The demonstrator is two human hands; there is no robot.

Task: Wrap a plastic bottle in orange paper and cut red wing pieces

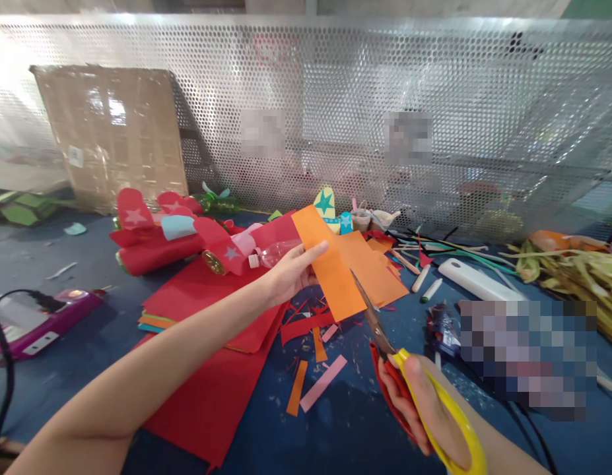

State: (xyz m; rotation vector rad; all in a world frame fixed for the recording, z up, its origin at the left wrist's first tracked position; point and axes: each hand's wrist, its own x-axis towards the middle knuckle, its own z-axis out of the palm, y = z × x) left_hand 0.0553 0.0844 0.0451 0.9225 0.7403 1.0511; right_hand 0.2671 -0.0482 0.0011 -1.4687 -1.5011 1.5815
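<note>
My left hand [293,270] pinches an orange paper piece [330,277] between thumb and fingers, above the blue table. Another orange paper part [372,267] shows just behind its right edge; whether the two are joined I cannot tell. In my right hand [419,402] is a pair of scissors [377,323] with a yellow handle, its tip at the right edge of the held piece. Something red shows under the right fingers, perhaps the other handle. Below the paper lie a pink strip [324,384], an orange strip [296,388] and several red scraps.
Red sheets [201,389] are stacked at left, near red paper-covered models [157,244] and a clear bottle [276,254]. A purple power strip [53,323] lies far left. At right are a white bar [478,280], thin sticks and dried husks [578,277]. Behind stands a perforated metal panel [345,86].
</note>
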